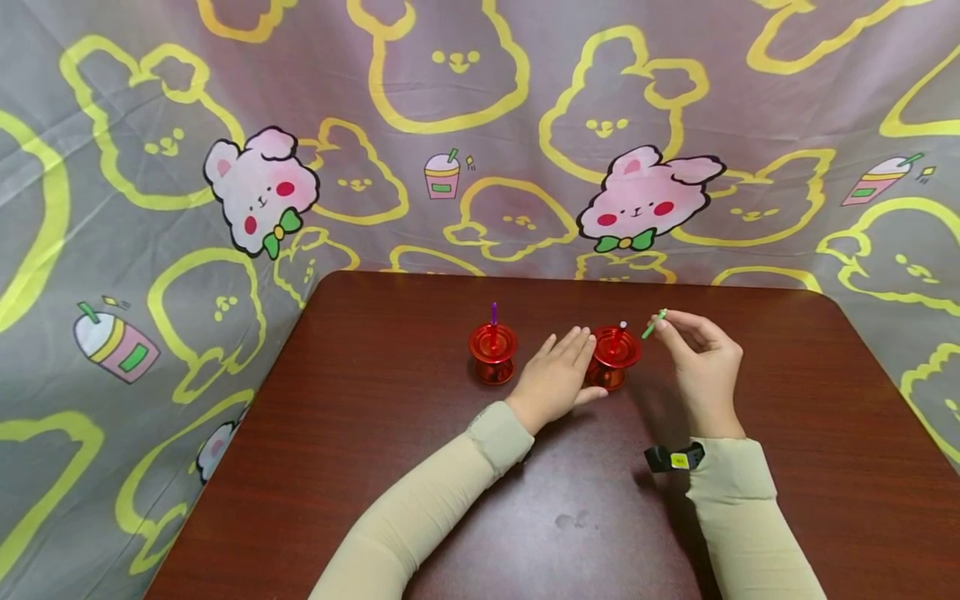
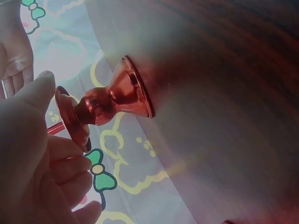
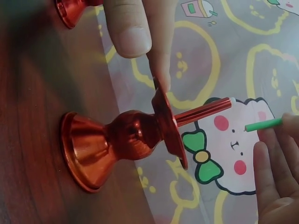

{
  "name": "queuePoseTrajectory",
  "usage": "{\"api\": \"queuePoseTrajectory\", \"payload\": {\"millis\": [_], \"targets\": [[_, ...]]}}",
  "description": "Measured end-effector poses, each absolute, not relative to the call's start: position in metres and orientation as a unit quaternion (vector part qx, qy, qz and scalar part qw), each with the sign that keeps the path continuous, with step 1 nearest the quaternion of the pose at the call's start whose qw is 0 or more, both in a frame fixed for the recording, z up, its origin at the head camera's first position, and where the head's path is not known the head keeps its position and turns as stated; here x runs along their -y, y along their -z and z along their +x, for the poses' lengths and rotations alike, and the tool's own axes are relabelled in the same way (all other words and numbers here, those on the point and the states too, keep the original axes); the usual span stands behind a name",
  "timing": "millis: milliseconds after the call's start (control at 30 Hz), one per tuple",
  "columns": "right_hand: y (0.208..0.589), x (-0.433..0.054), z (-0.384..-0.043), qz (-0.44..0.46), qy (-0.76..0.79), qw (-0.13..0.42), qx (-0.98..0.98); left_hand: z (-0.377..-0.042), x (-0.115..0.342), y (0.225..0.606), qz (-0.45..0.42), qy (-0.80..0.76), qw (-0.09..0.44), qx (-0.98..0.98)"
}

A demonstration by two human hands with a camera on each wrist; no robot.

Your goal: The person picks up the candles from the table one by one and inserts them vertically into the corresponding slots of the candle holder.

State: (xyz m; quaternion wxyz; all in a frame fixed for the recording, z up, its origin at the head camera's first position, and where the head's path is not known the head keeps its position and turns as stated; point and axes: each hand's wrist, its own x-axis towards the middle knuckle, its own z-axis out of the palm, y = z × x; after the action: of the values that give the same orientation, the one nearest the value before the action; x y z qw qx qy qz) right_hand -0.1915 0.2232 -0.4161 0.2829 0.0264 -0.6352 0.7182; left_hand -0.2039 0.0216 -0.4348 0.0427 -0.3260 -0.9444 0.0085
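Two red metallic candle holders with flared bases and wide dishes stand upright on the table. From the left holder rises a thin purple candle. The right holder has a red upright tube with a whitish tip. My left hand lies along the left side of this right holder, fingers straight and thumb apart, fingertips right at the dish rim. To the right, my right hand pinches a slim green candle between thumb and index finger, raised and tilted beside the tube.
The dark brown wooden table has rounded far corners. Behind and beside it hangs a grey curtain with yellow outlines and cartoon rabbits. A black band is on the right wrist.
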Motion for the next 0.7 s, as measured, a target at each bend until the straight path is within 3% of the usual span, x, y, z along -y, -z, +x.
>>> {"api": "queuePoseTrajectory", "payload": {"millis": [700], "targets": [[0.4076,-0.2143,-0.1996,0.062,-0.719,0.293,0.628,-0.2056,-0.023,0.4376,-0.331,-0.003,0.046,0.943]]}}
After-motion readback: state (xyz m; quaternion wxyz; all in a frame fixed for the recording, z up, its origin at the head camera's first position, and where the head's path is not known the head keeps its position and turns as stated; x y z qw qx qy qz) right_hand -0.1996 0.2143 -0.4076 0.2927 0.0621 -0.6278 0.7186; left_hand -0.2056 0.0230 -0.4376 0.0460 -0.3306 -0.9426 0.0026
